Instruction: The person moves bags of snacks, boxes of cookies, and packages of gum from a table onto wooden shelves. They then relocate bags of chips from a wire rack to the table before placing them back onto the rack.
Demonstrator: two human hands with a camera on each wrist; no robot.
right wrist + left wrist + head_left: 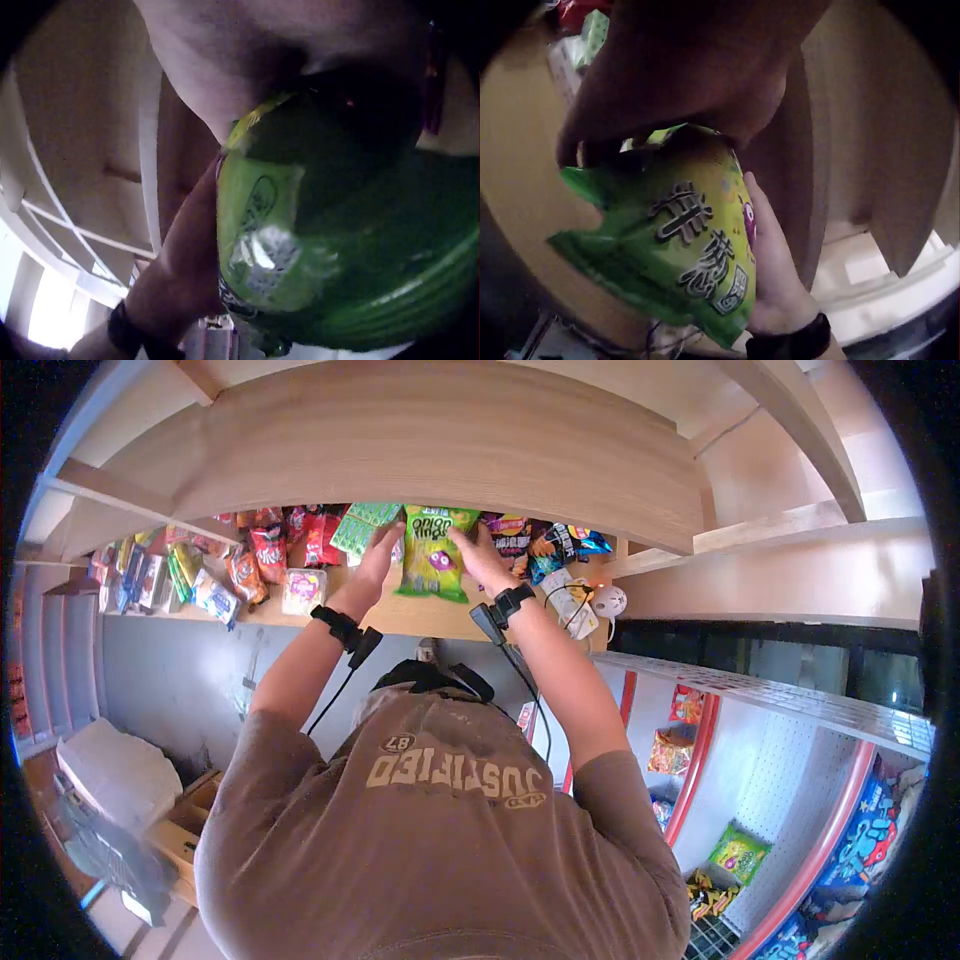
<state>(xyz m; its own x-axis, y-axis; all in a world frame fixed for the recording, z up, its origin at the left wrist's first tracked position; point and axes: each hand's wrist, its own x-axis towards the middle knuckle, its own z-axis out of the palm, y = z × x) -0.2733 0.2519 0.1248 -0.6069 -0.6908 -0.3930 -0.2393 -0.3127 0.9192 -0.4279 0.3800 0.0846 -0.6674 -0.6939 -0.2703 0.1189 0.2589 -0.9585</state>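
A bright green bag of onion rings (pixel 432 565) is held upright between both hands at the wooden shelf. My left hand (pixel 375 563) grips its left side, and my right hand (pixel 481 560) grips the right side with the thumb at the front. In the left wrist view the bag (pixel 697 232) shows large dark lettering, and the right hand (pixel 774 281) lies along its far side. Seen from the right wrist, the shiny bag (pixel 337 277) fills much of the picture; the right fingers are mostly in shadow. Green-and-white packets (pixel 362 530) lie beside the left hand.
Red snack bags (pixel 268 552) and a clear tub (pixel 303 592) stand left on the shelf. Dark snack bags (pixel 560 548) and a white power strip (pixel 572 600) are at right. A wooden upper board (pixel 430 440) overhangs the hands. Wire racks (pixel 760 760) stand behind, at lower right.
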